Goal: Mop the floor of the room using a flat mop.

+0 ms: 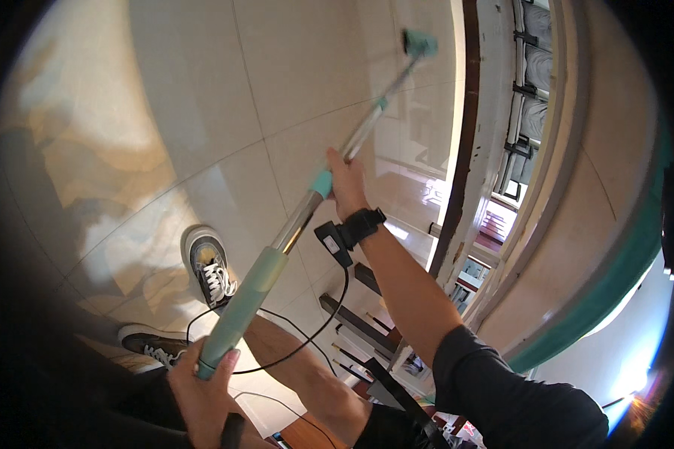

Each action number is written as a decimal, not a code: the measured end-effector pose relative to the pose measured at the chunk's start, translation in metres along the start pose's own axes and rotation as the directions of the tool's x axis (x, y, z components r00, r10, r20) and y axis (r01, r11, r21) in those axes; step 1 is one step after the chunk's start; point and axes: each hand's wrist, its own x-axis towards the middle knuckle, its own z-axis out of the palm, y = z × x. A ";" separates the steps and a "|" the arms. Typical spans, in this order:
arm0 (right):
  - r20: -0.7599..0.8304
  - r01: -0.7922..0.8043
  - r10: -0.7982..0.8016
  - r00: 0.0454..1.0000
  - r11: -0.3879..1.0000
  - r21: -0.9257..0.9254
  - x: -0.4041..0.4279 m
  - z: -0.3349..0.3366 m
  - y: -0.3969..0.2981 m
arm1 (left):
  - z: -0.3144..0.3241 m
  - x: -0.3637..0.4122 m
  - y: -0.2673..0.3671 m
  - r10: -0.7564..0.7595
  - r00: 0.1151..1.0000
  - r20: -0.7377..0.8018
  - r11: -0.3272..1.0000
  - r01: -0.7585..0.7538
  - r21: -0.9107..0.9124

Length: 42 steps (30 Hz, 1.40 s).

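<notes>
A telescopic metal pole [299,224] with pale green and teal grips runs diagonally over the floor. My left hand [205,381] is wrapped around the lower end of its thick green handle [244,308]. Higher up, my right hand [348,182] grips the pole next to a teal collar [321,183]. At the far end, the teal head [421,43] with a dark side is blurred; its exact kind is unclear. It appears on or just above the tiles. On my right wrist is a black strap [361,225] carrying a small black device with a cable.
Glossy floor tiles [202,101] reflect light. My shoes [209,266] stand at the left. A dark-edged white ledge [472,140] borders the floor at right, near grey padded items [538,67]. Dark bars [359,322] lie beyond my forearm. Thin black cable [309,342] loops across my leg.
</notes>
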 end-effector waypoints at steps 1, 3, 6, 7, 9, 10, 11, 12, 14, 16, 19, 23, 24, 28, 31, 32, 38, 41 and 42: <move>-0.071 -0.044 0.050 0.996 0.996 0.080 0.003 -0.016 0.020 | 0.003 0.007 0.008 -0.012 0.999 0.031 0.997 0.009 0.076; -0.187 -0.154 0.186 0.965 0.973 0.171 -0.004 -0.050 0.060 | 0.009 0.011 0.019 0.055 0.992 0.115 0.978 -0.077 0.194; -0.126 -0.377 0.403 0.906 0.907 0.189 -0.031 -0.092 0.117 | 0.016 0.002 0.006 0.084 0.967 0.242 0.850 -0.196 0.490; -0.094 -0.442 0.468 0.879 0.871 0.213 -0.046 -0.089 0.127 | 0.010 -0.006 0.002 0.075 0.970 0.230 0.842 -0.185 0.507; -0.197 -0.517 0.539 0.819 0.842 0.153 -0.082 -0.070 0.138 | -0.002 -0.032 -0.014 0.113 0.973 0.200 0.832 -0.203 0.517; -0.188 -0.557 0.571 0.799 0.821 0.128 -0.101 -0.072 0.139 | -0.013 -0.048 -0.015 0.056 0.965 0.257 0.794 -0.199 0.574; -0.174 -0.595 0.604 0.778 0.797 0.105 -0.123 -0.073 0.139 | -0.024 -0.070 -0.013 0.051 0.966 0.255 0.789 -0.196 0.583; -0.119 -0.551 0.567 0.815 0.823 0.140 -0.143 -0.070 0.129 | -0.037 -0.092 -0.006 0.051 0.982 0.182 0.823 -0.145 0.550; -0.091 -0.441 0.452 0.887 0.889 0.120 -0.194 -0.061 0.114 | -0.066 -0.144 0.010 0.024 0.999 0.034 0.874 -0.038 0.484; -0.055 -0.346 0.343 0.938 0.937 -0.054 -0.239 -0.061 0.094 | -0.086 -0.195 0.008 -0.110 0.993 -0.046 0.892 0.119 0.436; 0.134 -0.161 0.174 0.976 0.982 -0.102 -0.277 -0.063 0.063 | -0.097 -0.255 -0.001 -0.015 0.998 -0.054 0.867 0.040 0.497; 0.187 -0.042 0.038 0.982 0.999 0.019 -0.287 -0.035 -0.009 | -0.090 -0.330 -0.011 0.072 0.970 -0.230 0.911 0.030 0.412; 0.184 0.103 -0.094 0.978 0.994 -0.043 -0.275 -0.035 -0.011 | -0.067 -0.334 -0.002 -0.033 0.957 -0.290 0.962 0.109 0.252; 0.286 0.217 -0.134 0.949 0.934 -0.283 -0.208 -0.057 -0.082 | 0.015 -0.379 -0.045 -0.385 0.897 -0.217 0.853 0.256 -0.454; 0.316 0.189 -0.062 0.947 0.903 -0.387 -0.235 -0.033 -0.104 | 0.011 -0.406 -0.035 -0.278 0.912 -0.302 0.949 0.213 -0.232; 0.343 0.183 -0.050 0.938 0.912 -0.367 -0.260 -0.028 -0.102 | -0.001 -0.428 -0.058 -0.269 0.911 -0.313 0.941 0.179 -0.288; 0.660 0.155 -0.028 0.750 0.979 -0.135 -0.463 -0.034 -0.064 | -0.040 -0.560 -0.032 -0.376 0.768 -0.518 0.925 0.279 -0.258; 0.867 0.328 0.041 0.497 0.916 -0.231 -0.536 -0.039 -0.064 | -0.042 -0.566 -0.001 -0.293 0.751 -0.592 0.950 0.300 -0.090; 0.892 0.295 0.028 0.450 0.939 -0.178 -0.546 -0.030 -0.059 | -0.044 -0.563 0.009 -0.264 0.760 -0.594 0.952 0.305 -0.033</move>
